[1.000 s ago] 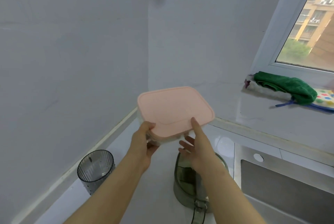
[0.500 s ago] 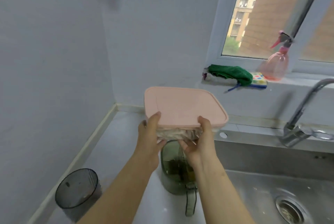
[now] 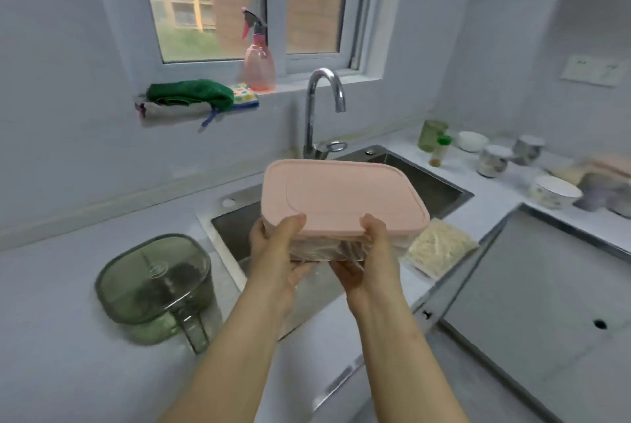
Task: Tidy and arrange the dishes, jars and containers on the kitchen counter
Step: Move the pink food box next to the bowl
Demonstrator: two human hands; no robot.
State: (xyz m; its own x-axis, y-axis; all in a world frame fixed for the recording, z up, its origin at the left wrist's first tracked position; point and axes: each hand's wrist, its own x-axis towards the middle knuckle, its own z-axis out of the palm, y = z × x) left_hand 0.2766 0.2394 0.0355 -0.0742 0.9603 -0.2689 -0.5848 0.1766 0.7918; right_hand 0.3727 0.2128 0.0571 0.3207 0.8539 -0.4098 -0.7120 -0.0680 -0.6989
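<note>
Pink-lidded container (image 3: pixel 341 197) hangs in the air over the sink (image 3: pixel 430 183), held level by 2 hands and touching no surface. Its clear body shows below the lid, with something pale inside that I cannot make out. The left hand (image 3: pixel 273 252) grips the near left corner, thumb on the lid's edge and fingers curled under the base. The right hand (image 3: pixel 372 259) does the same at the near right corner. Both hold only the near side, so the far end has no support.

The step in hand looks like carrying this box to a resting place on the counter (image 3: pixel 51 286). To do it well, I would slide the fingers further under the base before moving, since a lid pressed only by thumbs may pop off. Keep the box flat so the contents do not shift, pass it wide of the faucet (image 3: pixel 322 105), and do not loosen the grip above the basin. A green lidded jug (image 3: pixel 153 279) stands on the left, and a bag of pale noodles (image 3: pixel 440 248) lies just right of the sink. Further right, bowls (image 3: pixel 555 190) and cups (image 3: pixel 493 160) crowd the counter. A bare patch near like-shaped containers suits best: lower the far edge first, then ease the fingers out.
</note>
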